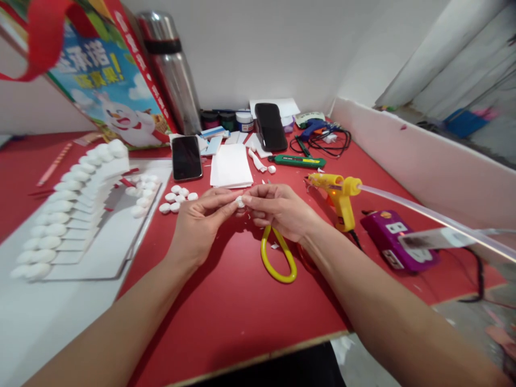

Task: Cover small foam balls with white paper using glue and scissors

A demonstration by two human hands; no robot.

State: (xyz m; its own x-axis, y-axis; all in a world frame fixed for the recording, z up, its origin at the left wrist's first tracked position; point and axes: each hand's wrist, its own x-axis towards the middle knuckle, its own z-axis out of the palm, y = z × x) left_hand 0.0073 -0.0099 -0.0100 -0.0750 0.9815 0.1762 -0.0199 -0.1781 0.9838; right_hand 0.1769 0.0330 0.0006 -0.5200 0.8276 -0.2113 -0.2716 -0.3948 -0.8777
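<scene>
A small white lump is pinched between my two hands above the red table. My left hand holds its left side with thumb and fingers. My right hand grips it from the right, the other fingers curled. Just under my right hand lie scissors with yellow handles, their blades partly hidden. Several white rounded pieces rest left of my left hand. Behind my hands are a stack of white paper and a twisted white piece.
A stepped white model edged with white ovals stands left. Behind are a phone, a steel flask and a picture bag. To the right are a green cutter, a yellow glue gun and a purple power block.
</scene>
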